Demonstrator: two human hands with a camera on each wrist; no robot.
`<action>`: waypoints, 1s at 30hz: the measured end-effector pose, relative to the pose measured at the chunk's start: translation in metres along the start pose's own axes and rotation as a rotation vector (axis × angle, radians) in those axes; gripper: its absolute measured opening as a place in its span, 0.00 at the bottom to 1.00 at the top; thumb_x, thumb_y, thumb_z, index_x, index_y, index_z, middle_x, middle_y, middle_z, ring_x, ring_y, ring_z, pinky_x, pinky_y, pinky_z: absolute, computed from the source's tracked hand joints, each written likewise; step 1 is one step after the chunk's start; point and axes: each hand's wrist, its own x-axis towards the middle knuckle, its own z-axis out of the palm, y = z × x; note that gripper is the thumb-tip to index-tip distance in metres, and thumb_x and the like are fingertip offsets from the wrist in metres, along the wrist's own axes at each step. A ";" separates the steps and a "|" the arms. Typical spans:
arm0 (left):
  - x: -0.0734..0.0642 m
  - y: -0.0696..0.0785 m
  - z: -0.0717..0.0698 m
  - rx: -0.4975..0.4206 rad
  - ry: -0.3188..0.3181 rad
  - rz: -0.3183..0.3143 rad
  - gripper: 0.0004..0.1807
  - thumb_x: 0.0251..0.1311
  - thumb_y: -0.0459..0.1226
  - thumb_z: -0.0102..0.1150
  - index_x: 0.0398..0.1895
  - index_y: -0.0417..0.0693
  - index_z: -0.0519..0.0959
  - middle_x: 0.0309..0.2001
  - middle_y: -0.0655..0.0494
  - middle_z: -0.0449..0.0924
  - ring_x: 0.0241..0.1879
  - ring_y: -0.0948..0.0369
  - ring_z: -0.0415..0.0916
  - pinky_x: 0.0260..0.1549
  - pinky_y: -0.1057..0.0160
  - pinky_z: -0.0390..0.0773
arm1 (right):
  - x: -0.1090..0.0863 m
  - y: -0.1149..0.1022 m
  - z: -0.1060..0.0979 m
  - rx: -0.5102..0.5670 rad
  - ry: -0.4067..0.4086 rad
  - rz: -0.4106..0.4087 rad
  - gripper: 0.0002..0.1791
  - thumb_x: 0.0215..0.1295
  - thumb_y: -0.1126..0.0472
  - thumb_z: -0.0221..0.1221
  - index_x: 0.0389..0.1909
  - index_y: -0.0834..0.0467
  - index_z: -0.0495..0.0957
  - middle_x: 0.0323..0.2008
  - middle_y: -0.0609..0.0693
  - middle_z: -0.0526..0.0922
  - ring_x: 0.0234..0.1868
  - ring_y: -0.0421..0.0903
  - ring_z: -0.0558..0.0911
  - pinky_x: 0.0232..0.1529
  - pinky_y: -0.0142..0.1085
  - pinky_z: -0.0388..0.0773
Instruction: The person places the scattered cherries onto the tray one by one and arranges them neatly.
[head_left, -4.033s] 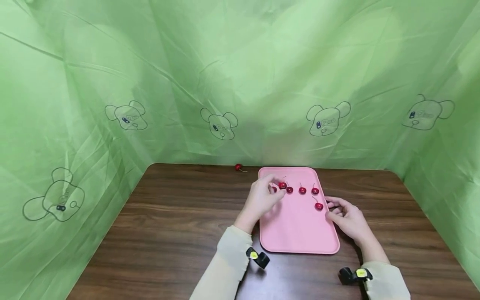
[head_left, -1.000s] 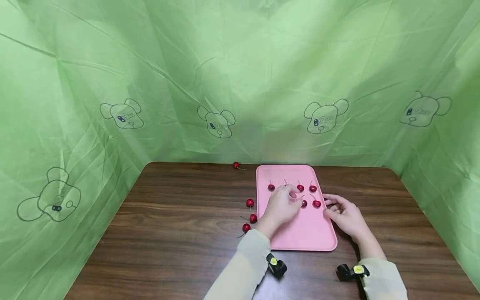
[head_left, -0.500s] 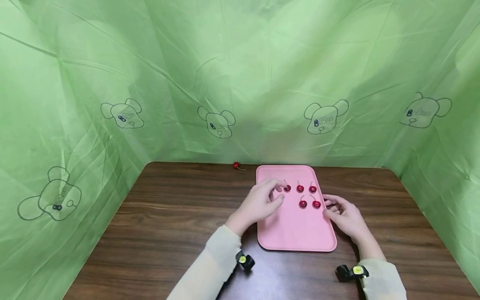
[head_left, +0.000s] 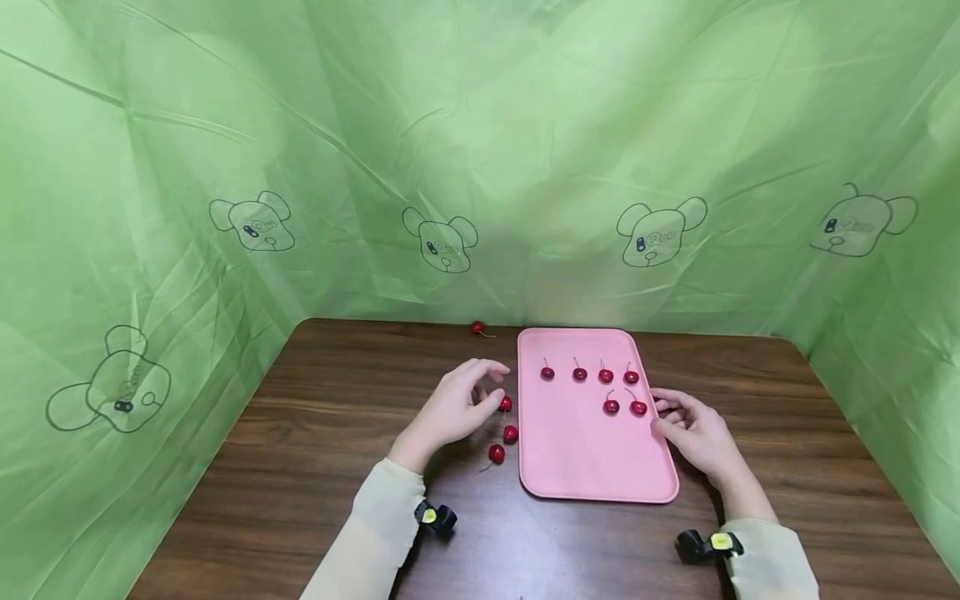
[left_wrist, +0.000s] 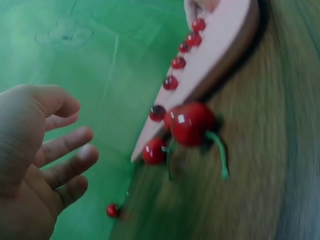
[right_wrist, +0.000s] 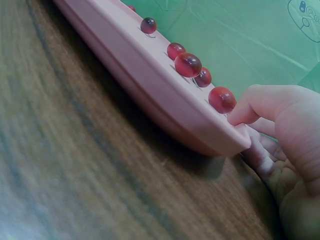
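A pink tray (head_left: 585, 458) lies on the table with several red cherries on it: a back row, including a cherry (head_left: 580, 375), and two in front at the right, one a cherry (head_left: 611, 407). My left hand (head_left: 457, 407) is left of the tray, holding nothing, its fingers loosely bent and spread in the left wrist view. Its thumb overlaps the rearmost of three loose cherries, a cherry (head_left: 506, 404) by the tray's left edge. My right hand (right_wrist: 295, 135) pinches the tray's right rim, thumb on top and fingers at the outer side.
Nearer the front lie two more loose cherries, a cherry (head_left: 510, 434) and a cherry (head_left: 497, 453). Another cherry (head_left: 477, 328) sits at the table's back edge. Green printed cloth (head_left: 525, 167) encloses the wooden table (head_left: 315, 433).
My left hand brought a cherry over the tray and let it go in the front row, beside the right one. Then it moved left, off the tray. The right hand stays at the rim.
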 end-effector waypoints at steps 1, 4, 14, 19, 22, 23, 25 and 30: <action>-0.002 -0.003 -0.001 0.004 -0.004 -0.011 0.18 0.72 0.36 0.65 0.64 0.48 0.82 0.50 0.55 0.84 0.35 0.61 0.79 0.32 0.64 0.80 | 0.000 0.000 0.000 0.002 0.001 -0.001 0.28 0.68 0.69 0.69 0.69 0.65 0.79 0.51 0.62 0.85 0.38 0.36 0.83 0.37 0.28 0.80; -0.003 -0.011 -0.001 0.005 -0.013 -0.029 0.19 0.73 0.36 0.66 0.64 0.46 0.82 0.51 0.54 0.84 0.35 0.63 0.79 0.33 0.64 0.80 | 0.001 0.000 -0.001 0.001 0.003 -0.002 0.28 0.68 0.69 0.69 0.69 0.65 0.79 0.51 0.62 0.85 0.38 0.36 0.83 0.38 0.28 0.80; -0.001 -0.025 0.011 0.001 -0.089 -0.063 0.20 0.71 0.36 0.67 0.64 0.47 0.82 0.56 0.55 0.85 0.40 0.60 0.81 0.37 0.63 0.81 | 0.000 -0.003 -0.001 -0.006 -0.008 0.026 0.28 0.69 0.68 0.69 0.70 0.65 0.78 0.52 0.62 0.85 0.39 0.37 0.83 0.38 0.28 0.80; -0.003 -0.029 0.016 0.027 -0.147 -0.062 0.20 0.73 0.36 0.67 0.65 0.49 0.82 0.59 0.55 0.85 0.41 0.58 0.80 0.40 0.61 0.80 | 0.001 -0.004 0.000 -0.004 -0.012 0.033 0.29 0.69 0.67 0.69 0.70 0.65 0.78 0.52 0.62 0.85 0.39 0.38 0.83 0.38 0.28 0.80; -0.004 -0.031 0.018 0.033 -0.169 -0.048 0.20 0.72 0.35 0.66 0.65 0.49 0.82 0.61 0.55 0.85 0.42 0.57 0.81 0.41 0.61 0.79 | 0.001 -0.004 0.000 -0.002 -0.006 0.027 0.28 0.68 0.68 0.69 0.69 0.65 0.79 0.51 0.63 0.85 0.39 0.38 0.83 0.38 0.28 0.80; -0.004 -0.031 0.018 0.036 -0.175 -0.046 0.20 0.72 0.35 0.66 0.66 0.49 0.83 0.61 0.55 0.85 0.43 0.58 0.80 0.42 0.61 0.79 | 0.001 -0.004 0.000 -0.001 -0.004 0.024 0.28 0.68 0.68 0.69 0.69 0.66 0.79 0.51 0.63 0.85 0.39 0.38 0.83 0.38 0.28 0.80; -0.004 -0.032 0.018 0.041 -0.188 -0.048 0.20 0.72 0.35 0.66 0.65 0.50 0.83 0.61 0.56 0.85 0.43 0.58 0.80 0.45 0.59 0.79 | 0.001 -0.004 0.000 0.001 -0.001 0.019 0.28 0.68 0.69 0.69 0.69 0.66 0.79 0.51 0.63 0.85 0.39 0.37 0.83 0.38 0.28 0.80; -0.004 -0.034 0.020 0.065 -0.205 -0.035 0.18 0.72 0.36 0.66 0.63 0.52 0.84 0.58 0.59 0.87 0.44 0.60 0.78 0.50 0.57 0.77 | 0.001 -0.003 0.000 -0.007 0.006 0.009 0.28 0.68 0.69 0.69 0.69 0.66 0.79 0.51 0.63 0.85 0.38 0.37 0.83 0.37 0.28 0.80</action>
